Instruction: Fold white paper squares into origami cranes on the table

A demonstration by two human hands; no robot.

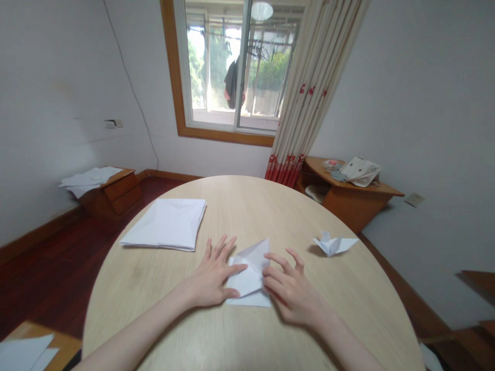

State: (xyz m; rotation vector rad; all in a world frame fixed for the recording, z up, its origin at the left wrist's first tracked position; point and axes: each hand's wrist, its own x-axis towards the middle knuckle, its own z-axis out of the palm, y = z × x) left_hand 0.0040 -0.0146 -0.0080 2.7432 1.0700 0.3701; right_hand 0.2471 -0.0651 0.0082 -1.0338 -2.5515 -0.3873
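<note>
On tbl (pixel 240 208), L hand (pixel 216 274) splayed onto paper (pixel 247 281), R hand (pixel 291 288) at R edge, grip unclear, room beyond.

The round, pale wooden surface (pixel 247 198) leaves passage at mid-frame, between a flat white paper stack (pixel 166 224) at left and a folded white paper figure (pixel 331 246) at right; the bare left hand (pixel 214 275) and bare right hand (pixel 292 289) block the lower centre.

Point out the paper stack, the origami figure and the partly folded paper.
Paper stack (pixel 165 222): head view, middle of top.
Origami figure (pixel 331 246): head view, folded body.
Partly folded paper (pixel 251 281): head view, flat middle.
</note>
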